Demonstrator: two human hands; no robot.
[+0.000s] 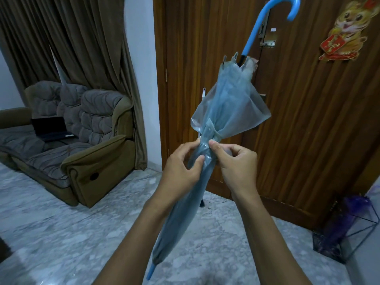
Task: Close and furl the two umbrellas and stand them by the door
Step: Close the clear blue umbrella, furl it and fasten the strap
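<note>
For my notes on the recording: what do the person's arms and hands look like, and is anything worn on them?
Both forearms are bare up to the picture's lower edge: no sleeves show. The left hand and the right hand carry no gloves, rings, watch or bracelet that I can see. The fingernails are short and unpainted.

Brown recliner sofa with open laptop, brown curtains, festive wall decoration, marble floor
</note>
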